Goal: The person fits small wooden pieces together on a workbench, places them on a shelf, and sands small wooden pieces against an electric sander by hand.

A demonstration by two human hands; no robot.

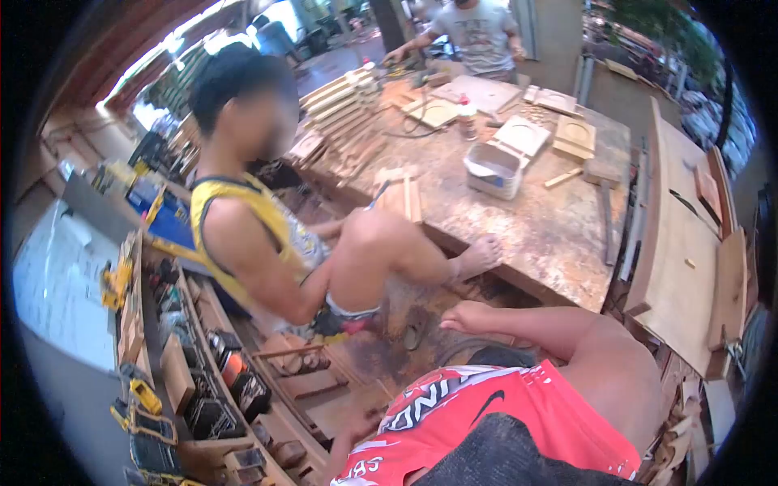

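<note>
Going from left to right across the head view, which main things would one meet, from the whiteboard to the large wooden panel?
Whiteboard → yellow top → white tub → mallet → wooden panel.

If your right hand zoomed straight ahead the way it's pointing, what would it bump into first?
Probably the shorts of the seated person. My right hand points toward them, though it might pass in front; depth is hard to judge here.
</note>
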